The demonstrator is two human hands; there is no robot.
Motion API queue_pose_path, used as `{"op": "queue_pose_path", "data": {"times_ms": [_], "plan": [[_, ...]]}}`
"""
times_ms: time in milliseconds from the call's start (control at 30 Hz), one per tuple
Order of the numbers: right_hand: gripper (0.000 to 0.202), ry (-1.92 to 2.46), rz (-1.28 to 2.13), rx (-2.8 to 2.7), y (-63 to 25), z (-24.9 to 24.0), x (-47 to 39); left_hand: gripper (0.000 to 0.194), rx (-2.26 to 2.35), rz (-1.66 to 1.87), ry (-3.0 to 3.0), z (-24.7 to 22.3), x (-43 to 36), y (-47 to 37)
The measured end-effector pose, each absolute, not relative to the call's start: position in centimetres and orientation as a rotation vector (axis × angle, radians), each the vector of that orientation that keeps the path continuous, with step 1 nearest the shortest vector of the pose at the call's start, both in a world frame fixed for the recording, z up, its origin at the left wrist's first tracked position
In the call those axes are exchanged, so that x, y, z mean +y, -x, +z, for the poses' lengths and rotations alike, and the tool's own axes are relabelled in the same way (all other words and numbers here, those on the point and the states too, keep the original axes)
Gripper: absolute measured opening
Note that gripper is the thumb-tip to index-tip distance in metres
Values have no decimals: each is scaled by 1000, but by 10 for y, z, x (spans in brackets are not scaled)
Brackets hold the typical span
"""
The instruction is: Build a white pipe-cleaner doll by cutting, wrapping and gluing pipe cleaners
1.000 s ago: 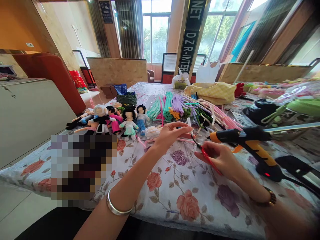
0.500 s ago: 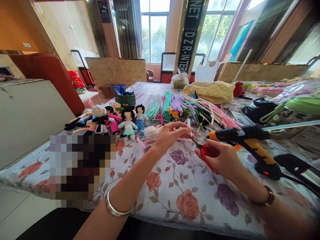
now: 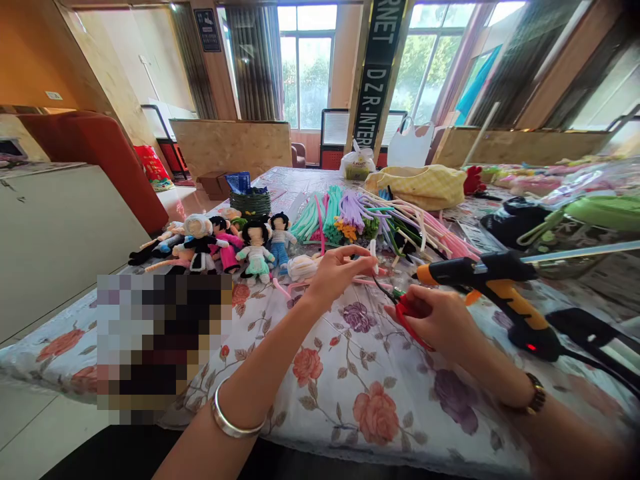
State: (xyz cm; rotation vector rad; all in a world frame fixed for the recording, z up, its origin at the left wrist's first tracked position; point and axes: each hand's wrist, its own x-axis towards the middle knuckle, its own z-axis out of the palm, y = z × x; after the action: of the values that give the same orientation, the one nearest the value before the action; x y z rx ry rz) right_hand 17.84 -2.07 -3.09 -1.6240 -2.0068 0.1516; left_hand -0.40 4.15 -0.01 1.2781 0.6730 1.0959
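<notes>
Between its thumb and fingers, my left hand pinches a short white fuzzy stem, which looks like a piece of pipe cleaner. My right hand grips red-handled scissors with dark blades. The blades are parted, and one tip reaches just below the white stem; I cannot tell whether it touches. Just beyond my left hand lies a doll's white fuzzy head, beside a pink stem. To the right of the scissors stands a black and orange hot glue gun with a red light on it.
Several small fuzzy dolls stand and lie at the left. Bundles of coloured pipe cleaners spread across the middle, before a yellow checked pouch. A dark green basket and a green bag are on the flowered tablecloth.
The scissor blades have opened and drawn slightly down from the white stem. My left hand still pinches the stem, almost in the same place. The view has shifted slightly.
</notes>
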Motion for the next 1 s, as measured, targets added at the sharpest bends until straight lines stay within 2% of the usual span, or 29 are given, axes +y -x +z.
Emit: {"op": "queue_pose_path", "data": {"times_ms": [267,400,600,667,800,1000], "plan": [[20,1978,15,-2092,-167,-19,-27,16,891,1402,-1209,4,44,7],[24,2090,-7,-2097,-168,-18,-31,19,946,1371,-1285,4,42,7],[24,1910,94,-2012,-170,-13,-32,15,1021,1325,-1618,1,38,3],[28,1745,269,-1901,-170,-10,-30,13,1036,1304,-1810,0,35,1],[41,1367,826,-1546,-168,-9,-26,7,925,1362,-2263,-2,29,-4],[23,988,1373,-917,-164,-11,-23,5,542,1716,-2816,-9,29,-4]]}}
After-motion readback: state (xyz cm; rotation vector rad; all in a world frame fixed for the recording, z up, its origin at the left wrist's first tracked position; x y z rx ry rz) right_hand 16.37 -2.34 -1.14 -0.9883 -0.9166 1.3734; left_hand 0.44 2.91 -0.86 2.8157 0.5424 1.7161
